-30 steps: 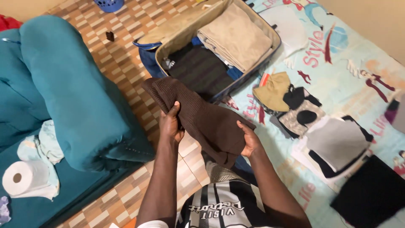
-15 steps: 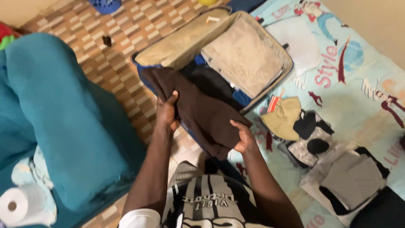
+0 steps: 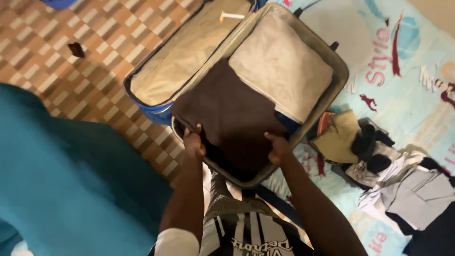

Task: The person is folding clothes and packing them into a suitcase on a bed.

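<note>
inside open suitcase (image 3: 337, 90), brown garment (image 3: 227, 111) under both hands (image 3: 237, 144), beige folded cloth (image 3: 282, 64)

Dark brown garment (image 3: 227, 114), beige folded cloth (image 3: 282, 66), blue-edged suitcase (image 3: 327, 95), brown checked floor (image 3: 95, 52), teal bedding (image 3: 61, 189)

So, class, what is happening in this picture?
A person is bent over an open suitcase that rests on a printed bedsheet. The left hand and the right hand each grip the near edge of a folded brown garment, which lies flat inside the case beside a folded beige garment. More folded clothes lie on the sheet to the right.
</note>
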